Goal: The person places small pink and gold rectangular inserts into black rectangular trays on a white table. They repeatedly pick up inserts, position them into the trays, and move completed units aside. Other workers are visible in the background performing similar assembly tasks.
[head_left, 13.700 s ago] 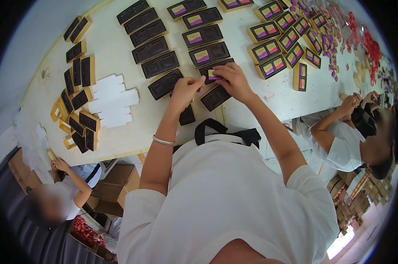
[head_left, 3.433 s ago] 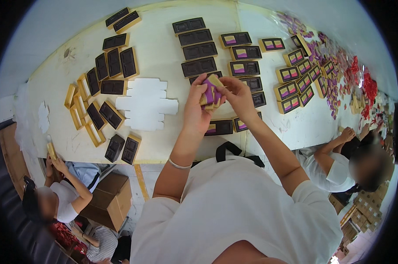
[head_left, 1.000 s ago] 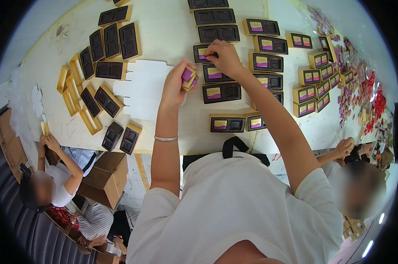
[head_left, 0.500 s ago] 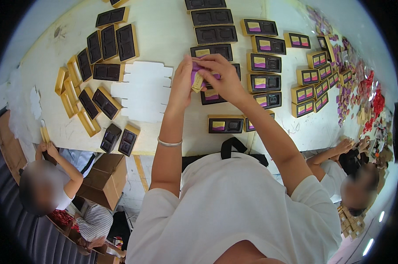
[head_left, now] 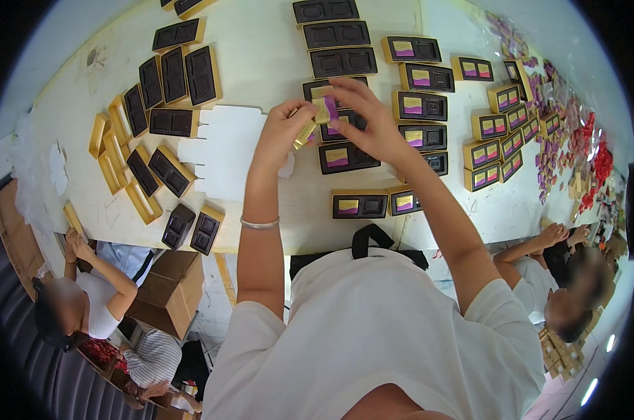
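My left hand (head_left: 283, 134) is closed on a slim gold packet (head_left: 305, 134) that sticks out below its fingers. My right hand (head_left: 373, 129) is curled with thumb and forefinger at a gold-and-purple packet (head_left: 325, 110), which also meets the left fingertips. Both hands are above a column of gold boxes with black two-part trays. Under the right hand, a tray (head_left: 350, 158) holds one gold-and-purple packet in its left compartment. Farther away, a tray (head_left: 336, 33) has both compartments bare. The right hand partly covers the trays beneath it.
Flat white card (head_left: 226, 150) lies left of my hands. Boxes with black trays (head_left: 173, 122) and gold frames (head_left: 110, 157) are farther left. Filled boxes (head_left: 481, 154) and heaped purple and red packets (head_left: 590, 161) are at the right. Other people work at both sides.
My hands have moved slightly apart from their close clasp. The packets have turned, so a gold face now shows between the fingers and another below my left hand.
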